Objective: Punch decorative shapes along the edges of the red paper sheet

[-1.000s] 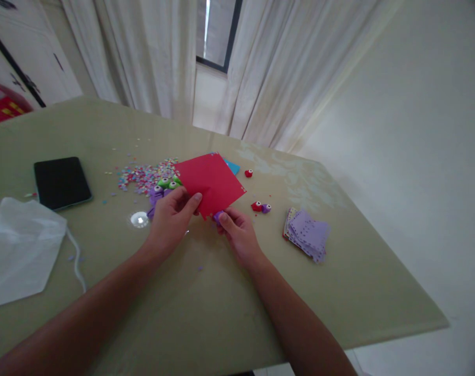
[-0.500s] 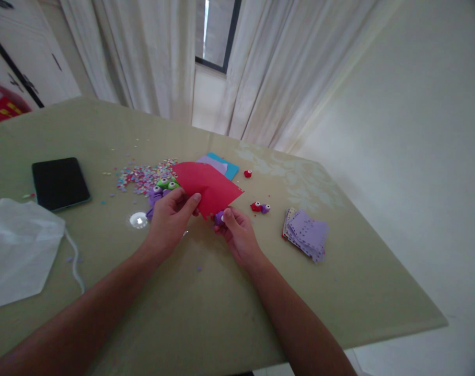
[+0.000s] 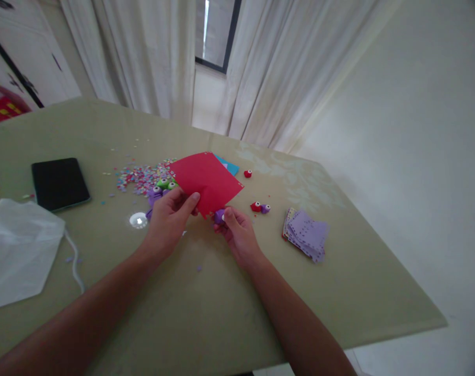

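Note:
My left hand [image 3: 170,219] pinches the near corner of a red paper sheet [image 3: 206,180] and holds it tilted above the table. My right hand [image 3: 239,235] is closed round a small purple paper punch [image 3: 219,215] set against the sheet's lower edge. Green and purple punches [image 3: 161,189] lie just behind my left hand, beside a scatter of coloured confetti [image 3: 143,175]. A blue sheet [image 3: 230,167] peeks out behind the red one.
A black tablet [image 3: 59,183] and a white bag [image 3: 20,248] lie on the left of the olive table [image 3: 339,292]. Red and purple punches [image 3: 259,207], one more red punch [image 3: 247,173] and a stack of punched purple papers [image 3: 308,232] lie right.
The red sheet dipped flatter half a second ago, showing the papers behind it, and now stands tilted up again. Both hands stay in place.

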Available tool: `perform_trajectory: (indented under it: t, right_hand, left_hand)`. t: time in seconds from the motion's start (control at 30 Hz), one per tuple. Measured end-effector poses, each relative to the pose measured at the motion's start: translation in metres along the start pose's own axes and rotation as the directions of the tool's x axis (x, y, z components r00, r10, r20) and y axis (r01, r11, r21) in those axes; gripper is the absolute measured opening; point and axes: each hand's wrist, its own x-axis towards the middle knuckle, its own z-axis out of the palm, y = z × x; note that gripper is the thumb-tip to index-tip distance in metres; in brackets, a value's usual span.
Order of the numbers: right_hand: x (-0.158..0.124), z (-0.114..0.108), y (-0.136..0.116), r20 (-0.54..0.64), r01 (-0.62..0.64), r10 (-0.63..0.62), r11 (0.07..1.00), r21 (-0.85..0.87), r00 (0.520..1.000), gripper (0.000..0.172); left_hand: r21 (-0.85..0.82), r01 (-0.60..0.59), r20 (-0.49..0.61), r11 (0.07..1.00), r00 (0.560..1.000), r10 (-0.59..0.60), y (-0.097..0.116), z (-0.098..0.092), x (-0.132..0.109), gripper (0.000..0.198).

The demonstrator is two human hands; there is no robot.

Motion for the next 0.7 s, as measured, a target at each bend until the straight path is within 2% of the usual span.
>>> perform_trajectory:
  t: [0.17, 0.4, 0.57, 0.7]
  right_hand:
    - [-0.0004, -0.0002, 0.0001, 0.014, 0.009, -0.009, 1.000, -0.004, 1.000, 0.052]
    - [0.0001, -0.0023, 0.0002, 0.006, 0.046, -0.045, 0.991, -0.129, 0.999, 0.052]
    - [0.0007, -0.0030, 0.0011, 0.003, 0.041, -0.041, 0.990, -0.133, 0.999, 0.054]
    - [0.0008, -0.0032, 0.0009, 0.024, 0.039, -0.037, 0.996, -0.083, 0.999, 0.054]
  left_hand:
    - [0.016, -0.019, 0.006, 1.000, 1.000, 0.019, -0.0001, -0.0002, 0.0002, 0.027]
    - [0.116, -0.068, 0.030, 0.991, 0.997, 0.065, 0.0020, -0.0005, -0.0006, 0.025]
    - [0.081, -0.036, 0.038, 0.996, 0.999, 0.033, 0.0012, -0.0014, 0.0008, 0.027]
    - [0.055, -0.016, 0.004, 0.998, 1.000, 0.016, 0.0016, -0.0032, 0.0027, 0.027]
